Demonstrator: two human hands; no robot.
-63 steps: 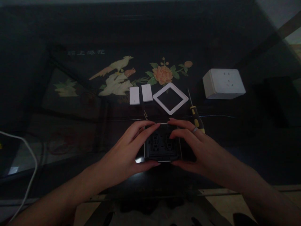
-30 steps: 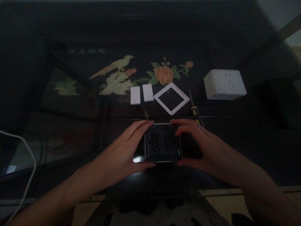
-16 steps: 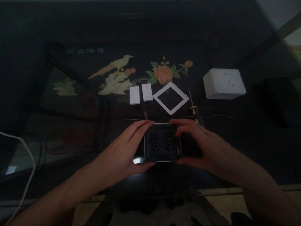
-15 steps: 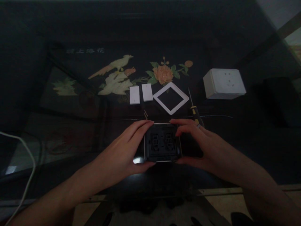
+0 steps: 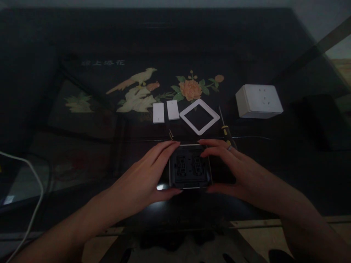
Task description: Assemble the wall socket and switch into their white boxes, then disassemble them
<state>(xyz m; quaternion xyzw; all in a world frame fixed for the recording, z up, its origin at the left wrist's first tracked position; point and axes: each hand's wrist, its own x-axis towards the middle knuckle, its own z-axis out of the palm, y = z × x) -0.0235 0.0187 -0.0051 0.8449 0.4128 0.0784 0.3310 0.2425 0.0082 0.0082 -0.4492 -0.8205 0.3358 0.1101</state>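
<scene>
Between my hands is a wall switch base [image 5: 189, 171], a square black body with a pale rim and two rocker mechanisms showing. My left hand [image 5: 153, 170] grips its left side, fingers at the top edge and thumb at the bottom edge. On the right side my right hand [image 5: 233, 164] holds it the same way, one finger bent over the top right corner. Just beyond lie two white switch rocker caps [image 5: 158, 113] and a white square frame [image 5: 214, 116] turned like a diamond. Two small screws [image 5: 171, 135] are near my left fingertips.
A screwdriver [image 5: 226, 134] with a yellow and black handle lies beyond my right hand. Farther right stands a white socket box [image 5: 259, 102]. A white cable [image 5: 38, 182] curves along the left. The dark glossy table [image 5: 137, 33] has a bird and flower inlay.
The view has shifted slightly, so the table items appear a little lower. My right finger has moved slightly left over the base's top right corner. Both hands keep their hold.
</scene>
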